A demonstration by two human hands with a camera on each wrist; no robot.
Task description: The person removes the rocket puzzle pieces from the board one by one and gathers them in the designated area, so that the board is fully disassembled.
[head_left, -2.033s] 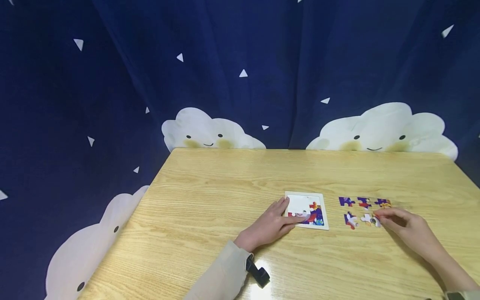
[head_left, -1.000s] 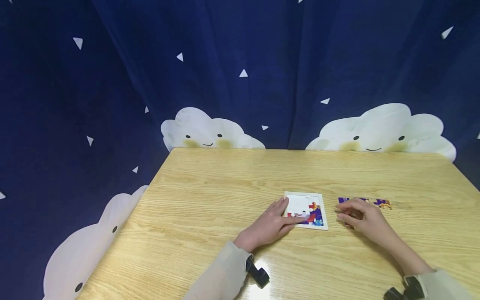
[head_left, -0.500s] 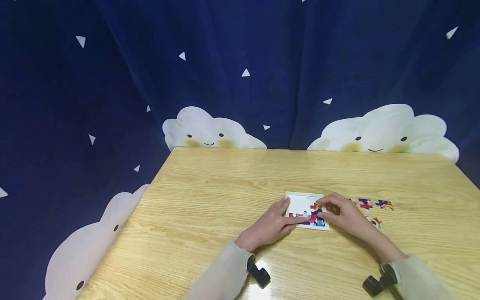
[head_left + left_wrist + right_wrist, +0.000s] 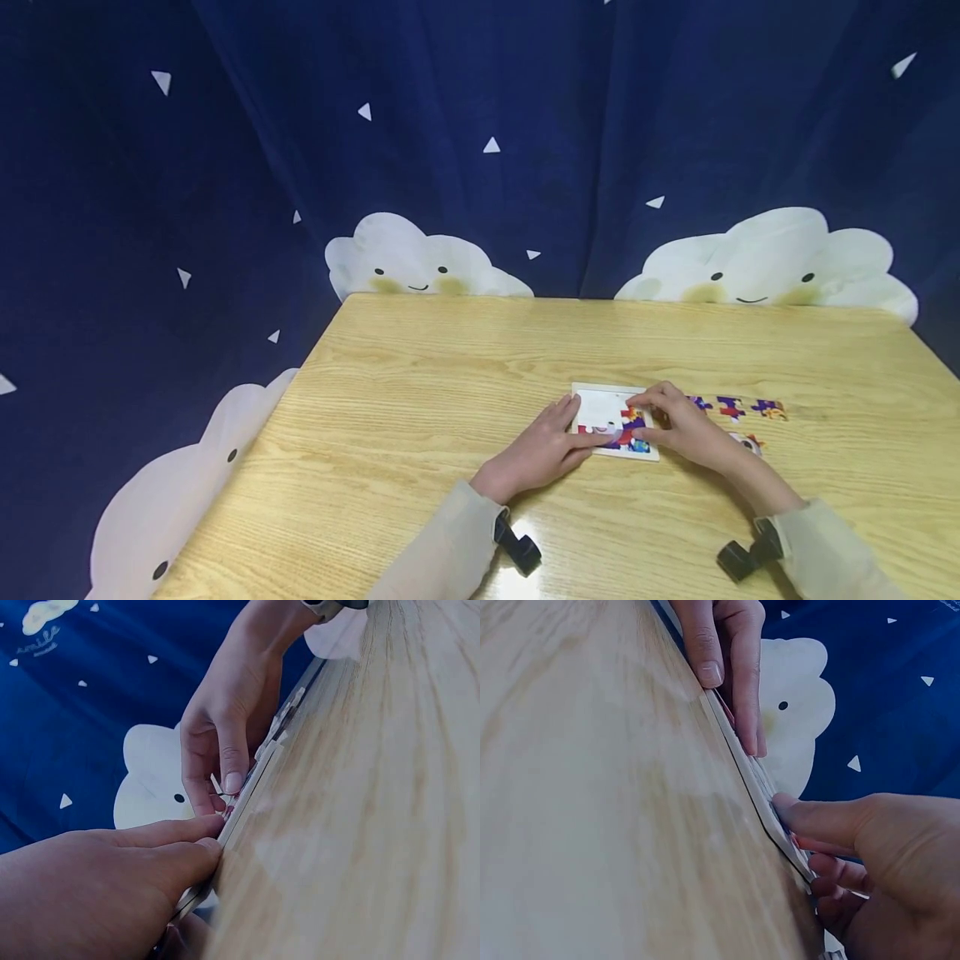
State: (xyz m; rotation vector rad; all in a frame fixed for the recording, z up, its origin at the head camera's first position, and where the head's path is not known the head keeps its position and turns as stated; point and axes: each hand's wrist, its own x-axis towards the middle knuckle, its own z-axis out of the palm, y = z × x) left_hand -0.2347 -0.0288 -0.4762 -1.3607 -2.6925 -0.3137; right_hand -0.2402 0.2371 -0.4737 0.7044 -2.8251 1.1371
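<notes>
The white-framed jigsaw puzzle (image 4: 597, 404) lies on the table, with colourful pieces fitted along its lower and right parts and bare white above. My left hand (image 4: 528, 454) rests on its lower left side, one straight finger across the picture and others along the left edge. Over the frame's right side, my right hand (image 4: 693, 433) pinches what looks like a puzzle piece between thumb and forefinger, mostly hidden by the fingers. The left wrist view has the right fingertips low at the frame; in the right wrist view the right thumb (image 4: 802, 814) touches near the edge.
Right of the frame lie loose pieces: a purple one (image 4: 699, 403) partly behind the right hand, a purple and red one (image 4: 729, 407), a purple and orange one (image 4: 770, 409) and a white one with an eye (image 4: 748, 443). A blue curtain (image 4: 450, 167) hangs behind the wooden table (image 4: 420, 375).
My right hand has moved left from the loose pieces to the right side of the frame, lately shifting only slightly. The left hand has stayed on the frame.
</notes>
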